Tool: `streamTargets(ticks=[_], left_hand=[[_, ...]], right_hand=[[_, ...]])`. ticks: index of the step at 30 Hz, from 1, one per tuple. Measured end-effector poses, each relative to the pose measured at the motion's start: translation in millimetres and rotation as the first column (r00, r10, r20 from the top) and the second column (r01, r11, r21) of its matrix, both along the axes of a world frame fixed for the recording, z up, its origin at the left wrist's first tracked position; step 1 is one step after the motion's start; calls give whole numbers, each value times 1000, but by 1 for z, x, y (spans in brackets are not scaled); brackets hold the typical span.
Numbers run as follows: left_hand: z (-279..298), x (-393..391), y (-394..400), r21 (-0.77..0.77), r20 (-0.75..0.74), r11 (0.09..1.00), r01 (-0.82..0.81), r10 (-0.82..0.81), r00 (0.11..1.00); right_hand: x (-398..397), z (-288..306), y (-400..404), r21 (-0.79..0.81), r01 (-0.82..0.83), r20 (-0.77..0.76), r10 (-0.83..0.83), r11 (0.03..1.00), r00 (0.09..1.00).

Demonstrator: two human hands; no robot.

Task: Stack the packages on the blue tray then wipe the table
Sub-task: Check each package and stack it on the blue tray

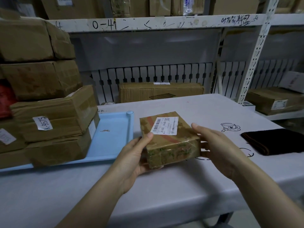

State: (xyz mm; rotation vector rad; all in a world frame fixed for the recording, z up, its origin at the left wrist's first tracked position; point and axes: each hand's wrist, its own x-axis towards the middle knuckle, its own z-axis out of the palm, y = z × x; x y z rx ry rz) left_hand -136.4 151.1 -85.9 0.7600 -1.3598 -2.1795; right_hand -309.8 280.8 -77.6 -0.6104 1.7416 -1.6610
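Both hands clasp a squat, tape-glossy brown cardboard package (169,139) above the pale worktop (164,181): left hand (136,155) thumb on top, right hand (217,145) wrapping its side, beside the smooth blue plastic tray (113,134).

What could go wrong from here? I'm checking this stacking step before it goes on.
1. The stack of boxes on the blue tray already leans and stands tall; adding the package on top might topple it.
2. The left hand and right hand grip only the package's sides, so its glossy wrap might slip.
3. The dark cloth lies at the table's right edge and could get knocked off.
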Motion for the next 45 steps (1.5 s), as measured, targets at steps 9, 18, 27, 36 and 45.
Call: streamTargets(ticks=[9, 18, 27, 36, 45], left_hand=[[-1, 2, -7, -132, -25, 988, -73, 70, 997], [3, -3, -1, -230, -7, 970, -78, 79, 997], [2, 0, -2, -286, -16, 957, -51, 48, 999], [1, -1, -5, -292, 33, 950, -108, 123, 992], [7, -3, -1, -351, 116, 931, -101, 151, 982]], right_hand=[[-2, -16, -3, 53, 32, 109, -38, 998, 993], [-8, -26, -8, 85, -7, 81, 0, 996, 997], [-4, -21, -12, 18, -3, 113, 1, 1000, 994], [-4, -16, -9, 1, 74, 52, -74, 997, 996], [-3, -15, -6, -44, 69, -35, -70, 997, 997]])
